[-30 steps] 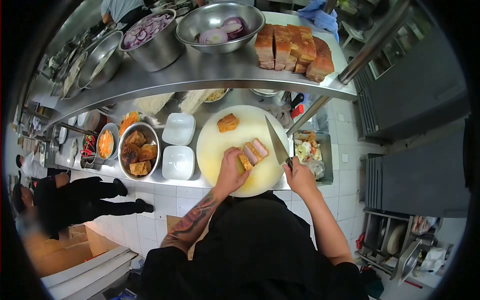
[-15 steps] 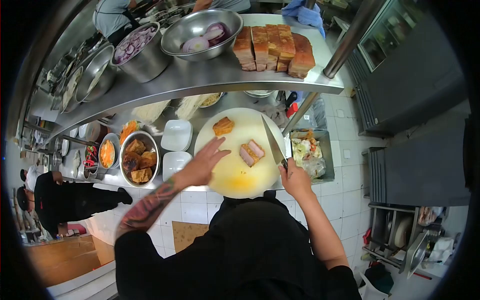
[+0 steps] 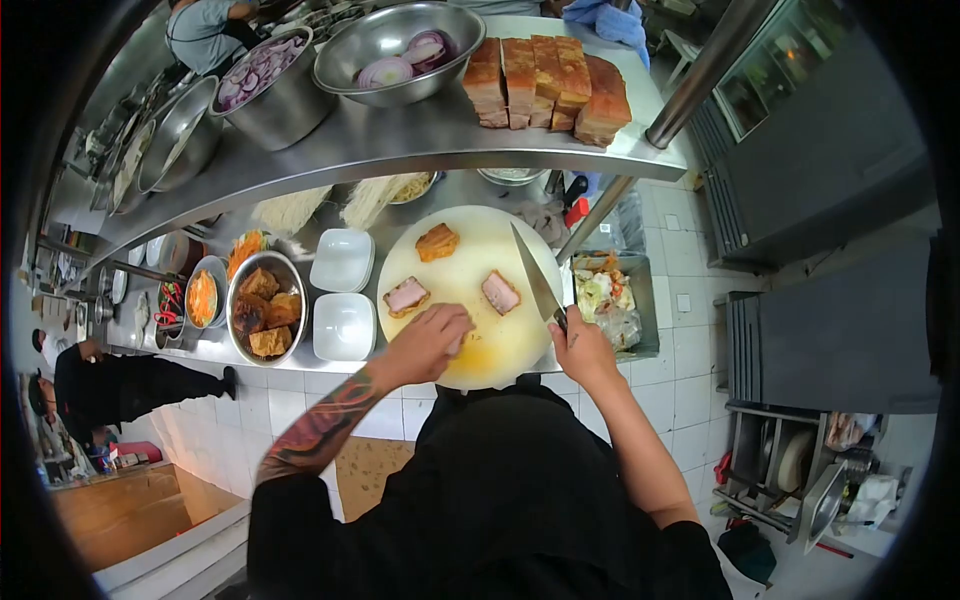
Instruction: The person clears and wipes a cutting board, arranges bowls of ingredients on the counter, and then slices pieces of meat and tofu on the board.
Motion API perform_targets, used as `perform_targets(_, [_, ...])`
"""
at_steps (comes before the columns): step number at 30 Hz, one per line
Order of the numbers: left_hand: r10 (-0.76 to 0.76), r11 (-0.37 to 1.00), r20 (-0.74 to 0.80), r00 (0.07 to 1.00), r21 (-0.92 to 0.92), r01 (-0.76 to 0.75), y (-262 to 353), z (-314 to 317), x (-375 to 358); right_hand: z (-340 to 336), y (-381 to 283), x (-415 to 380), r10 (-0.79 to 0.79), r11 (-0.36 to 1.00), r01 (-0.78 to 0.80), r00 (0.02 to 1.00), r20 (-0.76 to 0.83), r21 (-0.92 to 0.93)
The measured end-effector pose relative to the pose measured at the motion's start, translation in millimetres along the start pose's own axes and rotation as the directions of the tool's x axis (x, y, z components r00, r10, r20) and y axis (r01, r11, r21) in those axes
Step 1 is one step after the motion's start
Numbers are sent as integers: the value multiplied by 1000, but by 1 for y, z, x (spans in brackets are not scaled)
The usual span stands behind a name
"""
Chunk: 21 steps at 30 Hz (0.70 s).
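My left hand (image 3: 430,342) is closed at the lower left of the round white cutting board (image 3: 470,225). Its curled fingers are around a pale pink piece of pork belly, mostly hidden by the hand. In my right hand (image 3: 583,350) is the handle of a chef's knife (image 3: 538,272), its blade lying along the board's right side and pointing away from me. A cut pork belly piece (image 3: 407,297) rests just beyond my left hand, pink side up. Another cut piece (image 3: 501,292) lies left of the blade. A browned chunk (image 3: 437,242) sits farther back.
Left of the board stand white square dishes (image 3: 343,327) and a steel bowl (image 3: 237,335) of browned pork chunks. A scrap bin (image 3: 648,300) is at the right. The steel shelf (image 3: 420,165) above holds pork slabs (image 3: 545,85) and onion bowls. A co-worker (image 3: 130,385) stands at far left.
My left hand went from spread fingers to a closed grip, lower on the board. One of the two adjoining pork pieces left its spot by the knife. The cut piece at left is now visible.
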<state>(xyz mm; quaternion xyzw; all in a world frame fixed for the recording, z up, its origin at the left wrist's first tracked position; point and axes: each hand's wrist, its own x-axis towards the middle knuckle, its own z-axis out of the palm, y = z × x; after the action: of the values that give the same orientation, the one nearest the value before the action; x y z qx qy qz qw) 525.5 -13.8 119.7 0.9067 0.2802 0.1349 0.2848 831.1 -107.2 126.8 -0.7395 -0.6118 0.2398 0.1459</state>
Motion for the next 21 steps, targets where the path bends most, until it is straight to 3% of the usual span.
perform_targets(2, [194,961,200,960,157,-227,-21,3,-17,1,4,1,-7,1000,7,1000,-7,19])
perform_targets(3, [181,924,298,937,276,-266,-20,-1,-22,1,7,1,-12,999,12,1000,-20,39])
perform_targets(4, [180,924,297,938,277,-265,-9,-6,-19,1,10,2,-14,999,15,1000,-20,39])
perform_targets(6, [53,979,250,967,176,-99,15,-10,-7,-2,17,3,2,983,-3,1000,3,184])
perform_targets(7, [51,979,250,967,177,-97,22,-2,6,-5,17,1,0,983,-1,1000,3,185])
perform_targets(9, [-137,991,-15,990,5,137,33,18,44,-13,15,-8,49,932,-29,998,-46,363])
perform_targets(13, [-318,938,-34,947,130,320,26,40,92,-31,20,-24,104,940,-113,994,44,322])
perform_targets(15, [-360,928,140,922,159,338,17,40,101,-40,20,-31,108,945,-125,991,74,301])
perform_targets(16, [-361,927,143,922,160,338,9,42,100,-43,21,-33,110,944,-128,991,75,303])
perform_targets(17, [-107,988,167,980,125,87,-4,44,95,-44,23,-35,73,957,-91,994,76,274])
perform_targets(18, [154,982,181,971,84,-171,-11,44,89,-45,24,-37,37,968,-56,996,79,245])
perform_targets(19, [155,982,186,970,79,-172,-2,32,84,-45,23,-40,43,967,-62,996,81,246])
perform_targets(21, [144,988,80,986,-69,-139,21,17,70,-46,20,-46,-18,997,13,998,64,74])
